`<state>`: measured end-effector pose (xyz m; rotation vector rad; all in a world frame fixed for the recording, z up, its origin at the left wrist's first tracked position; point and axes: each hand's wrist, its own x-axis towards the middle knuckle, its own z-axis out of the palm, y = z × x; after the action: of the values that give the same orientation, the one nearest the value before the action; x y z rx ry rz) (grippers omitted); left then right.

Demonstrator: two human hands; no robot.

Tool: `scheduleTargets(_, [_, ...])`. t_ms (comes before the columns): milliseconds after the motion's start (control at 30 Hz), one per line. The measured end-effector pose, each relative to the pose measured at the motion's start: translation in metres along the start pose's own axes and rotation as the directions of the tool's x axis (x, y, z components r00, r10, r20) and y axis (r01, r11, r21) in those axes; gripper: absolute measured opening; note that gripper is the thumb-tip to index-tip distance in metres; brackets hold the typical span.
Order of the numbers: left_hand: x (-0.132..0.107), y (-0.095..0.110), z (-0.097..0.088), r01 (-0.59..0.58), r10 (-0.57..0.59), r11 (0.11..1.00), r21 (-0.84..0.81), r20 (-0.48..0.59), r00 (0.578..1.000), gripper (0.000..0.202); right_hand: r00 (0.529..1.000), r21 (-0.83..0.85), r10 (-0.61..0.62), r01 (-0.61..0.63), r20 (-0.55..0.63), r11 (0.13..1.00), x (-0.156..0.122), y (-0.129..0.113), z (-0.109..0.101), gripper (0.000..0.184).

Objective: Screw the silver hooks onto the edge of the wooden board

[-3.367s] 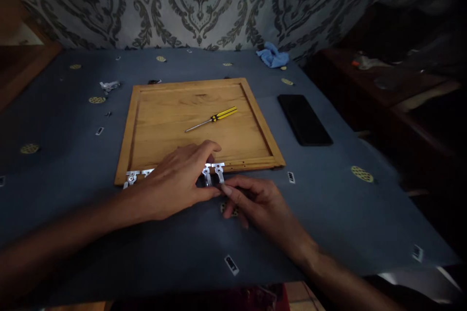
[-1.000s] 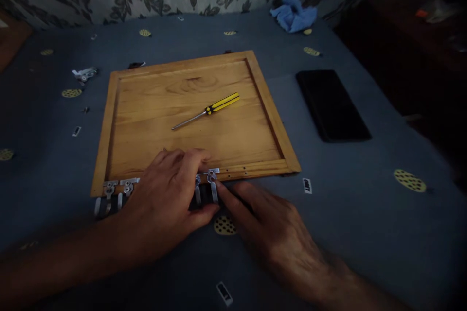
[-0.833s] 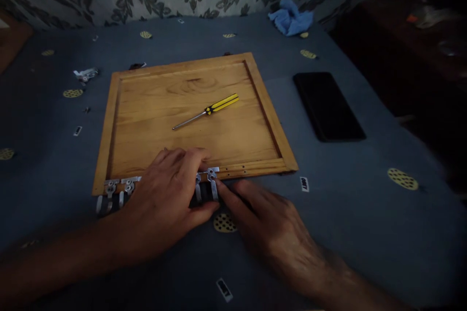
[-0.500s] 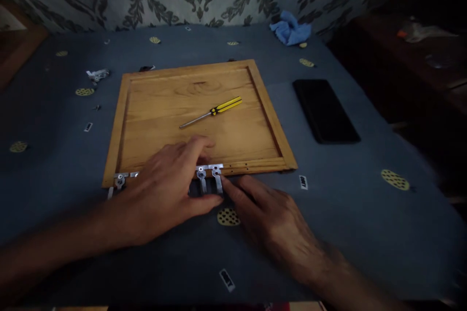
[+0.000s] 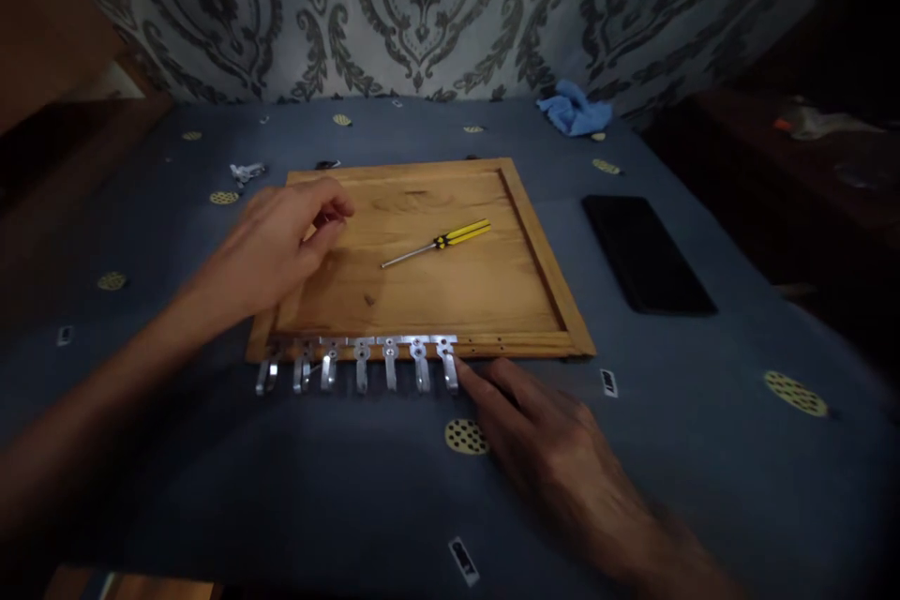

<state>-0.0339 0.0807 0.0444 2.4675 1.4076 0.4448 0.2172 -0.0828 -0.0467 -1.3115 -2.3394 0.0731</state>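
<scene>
A framed wooden panel (image 5: 545, 258) lies on the blue cloth, with a row of several metal hooks (image 5: 390, 366) along its near edge. At the rightmost metal hook (image 5: 447, 364), my right hand (image 5: 545, 441) has its fingertips against the side; the fingers are closed on it, partly hidden underneath. My left hand (image 5: 281, 239) hovers over the panel's left side, its thumb and fingertips brought together in a pinch. Whatever small thing may be between them cannot be made out. A yellow-and-black screwdriver (image 5: 440, 242) rests on the panel, its tip toward the left.
A black phone-like slab (image 5: 647, 253) lies right of the panel. Farther back are a crumpled blue cloth (image 5: 575, 109) and a small pile of metal pieces (image 5: 247, 173). A patterned curtain (image 5: 422, 9) hangs behind the table.
My left hand has lifted from the hooks and moved up and left over the panel, uncovering the row. My right hand stays at the rightmost hook. The camera view has tilted up.
</scene>
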Motion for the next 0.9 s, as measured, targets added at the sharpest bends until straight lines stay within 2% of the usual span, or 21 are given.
scheduleTargets(133, [0.002, -0.014, 0.004, -0.029, 0.042, 0.997, -0.067, 0.209, 0.977, 0.017, 0.999, 0.004, -0.004, 0.004, -0.032, 1.000, 0.000, 0.002, 0.002, 0.047])
scheduleTargets(267, [-0.003, -0.009, 0.018, -0.219, 0.245, 0.969, -0.113, 0.348, 0.905, 0.016, 0.998, -0.021, -0.031, 0.030, -0.062, 0.999, 0.001, 0.002, 0.002, 0.048])
scheduleTargets(333, [-0.005, -0.004, 0.024, -0.279, 0.295, 0.955, -0.097, 0.359, 0.886, 0.017, 0.998, -0.026, -0.033, 0.031, -0.052, 0.999, 0.001, 0.002, 0.002, 0.047])
scheduleTargets(467, [-0.007, -0.002, 0.031, -0.329, 0.317, 0.944, -0.029, 0.357, 0.878, 0.015, 1.000, -0.024, -0.017, 0.017, -0.012, 1.000, 0.000, 0.003, 0.003, 0.045])
scheduleTargets(600, [-0.009, -0.002, 0.033, -0.368, 0.340, 0.930, 0.011, 0.359, 0.869, 0.019, 0.999, -0.054, -0.030, 0.028, -0.036, 0.998, 0.001, 0.001, 0.004, 0.045])
scheduleTargets(700, [-0.012, 0.003, 0.032, -0.370, 0.321, 0.927, 0.064, 0.378, 0.868, 0.023, 0.998, -0.076, -0.040, 0.036, -0.053, 0.996, 0.003, 0.000, 0.003, 0.039])
scheduleTargets(900, [-0.015, 0.011, 0.033, -0.343, 0.240, 0.918, 0.200, 0.408, 0.881, 0.016, 0.997, -0.078, -0.046, 0.042, -0.056, 0.996, 0.002, 0.001, 0.004, 0.038])
